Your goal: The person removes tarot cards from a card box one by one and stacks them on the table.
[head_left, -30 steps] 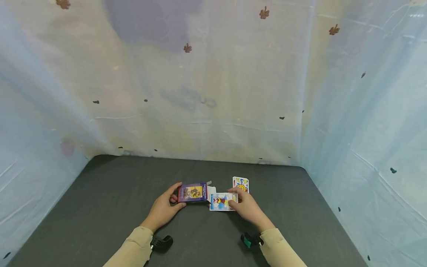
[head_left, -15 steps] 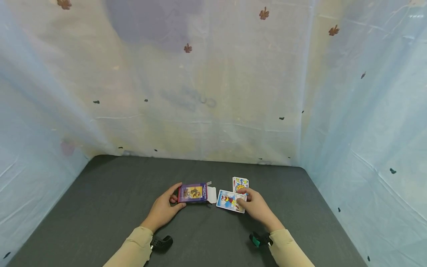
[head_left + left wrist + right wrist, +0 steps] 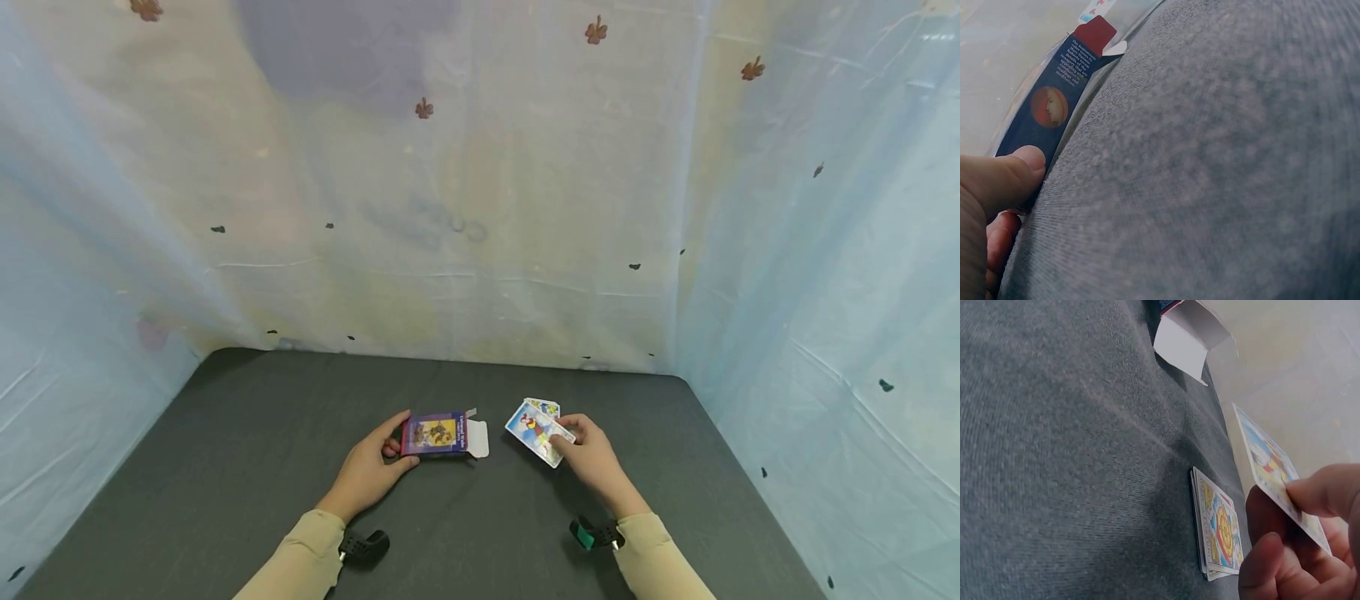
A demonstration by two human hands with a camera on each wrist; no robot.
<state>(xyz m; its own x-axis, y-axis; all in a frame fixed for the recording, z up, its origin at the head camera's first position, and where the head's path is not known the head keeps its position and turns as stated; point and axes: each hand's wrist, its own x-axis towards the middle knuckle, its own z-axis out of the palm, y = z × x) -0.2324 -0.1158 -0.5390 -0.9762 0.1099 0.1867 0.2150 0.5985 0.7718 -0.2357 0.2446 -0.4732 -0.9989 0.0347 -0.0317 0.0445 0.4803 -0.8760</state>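
Note:
My left hand (image 3: 372, 460) grips the closed end of a purple card box (image 3: 435, 434), thumb along its near side and fingers behind. The box lies flat, its white end flap (image 3: 477, 438) open toward the right. In the left wrist view the thumb presses the dark blue side, which bears a round picture. My right hand (image 3: 592, 458) pinches an illustrated card (image 3: 534, 433) between thumb and fingers, tilted and raised off the table. Below it rests a small stack of cards (image 3: 1217, 525), showing a yellow sun-like face on top; the held card partly covers this stack in the head view.
A dark grey cloth covers the table (image 3: 315, 392). Pale plastic sheeting (image 3: 465, 183) with small leaf marks hangs behind and along both sides. Black bands (image 3: 365, 546) sit at both wrists.
My right hand has drawn the card away from the box's open end, rightward and over the stack, turning it clockwise. My left hand and the box have stayed in place.

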